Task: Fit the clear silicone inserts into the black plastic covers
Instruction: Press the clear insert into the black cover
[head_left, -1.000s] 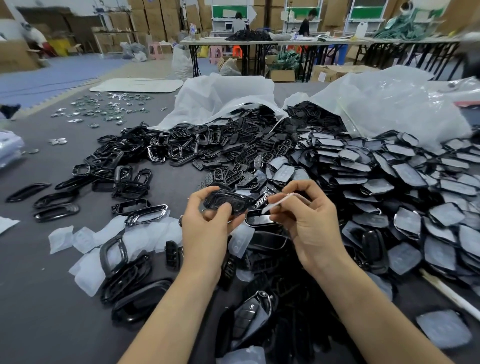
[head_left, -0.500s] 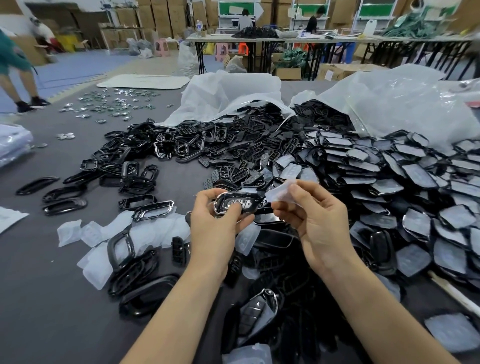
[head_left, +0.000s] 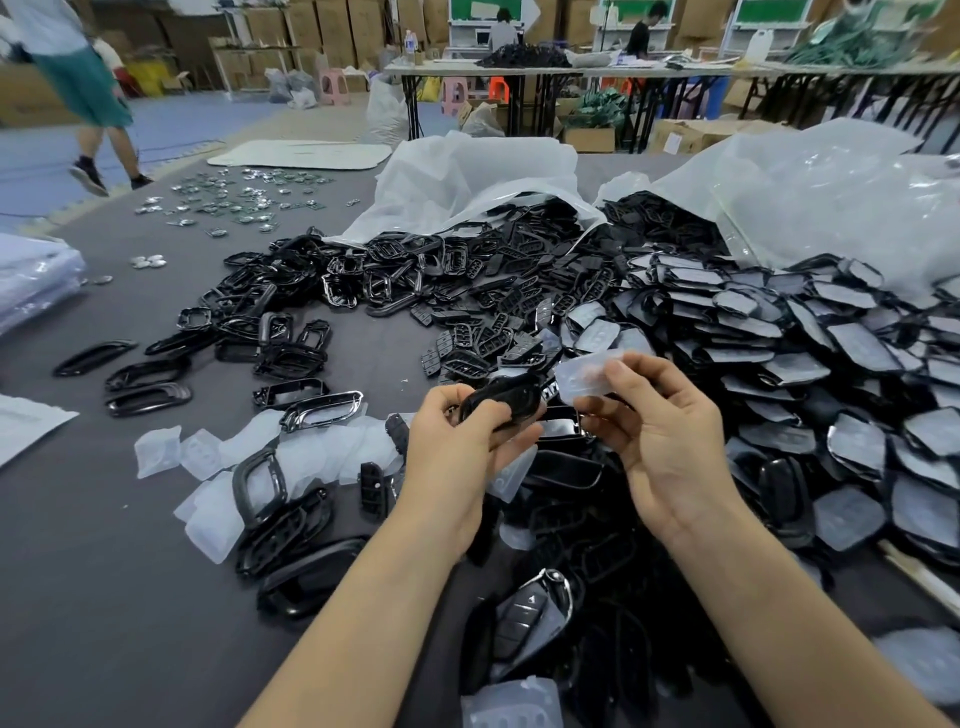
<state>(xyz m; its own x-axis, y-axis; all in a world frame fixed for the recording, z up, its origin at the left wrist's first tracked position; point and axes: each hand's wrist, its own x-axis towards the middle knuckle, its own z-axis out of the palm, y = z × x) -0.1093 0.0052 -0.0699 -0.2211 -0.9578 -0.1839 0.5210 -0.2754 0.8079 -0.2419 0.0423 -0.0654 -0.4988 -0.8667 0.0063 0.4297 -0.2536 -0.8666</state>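
My left hand (head_left: 460, 447) grips a glossy black plastic cover (head_left: 501, 402) above the grey table, thumb and fingers curled round its edges. My right hand (head_left: 660, 436) pinches a clear silicone insert (head_left: 587, 376) between thumb and fingertips, held just right of the cover and slightly above it. The insert and the cover are close together but not joined; the insert shows its moulded button bumps.
Loose clear inserts (head_left: 208, 467) and black frames (head_left: 260, 483) lie at the left. A heap of black covers (head_left: 467, 291) spills from white bags (head_left: 467, 176). Covers with inserts (head_left: 831, 374) are piled on the right. A person (head_left: 88, 93) walks at far left.
The right hand has turned the clear insert from edge-on to flat and lifted it beside the cover. The left hand has tilted the cover. A person has walked into view at left.
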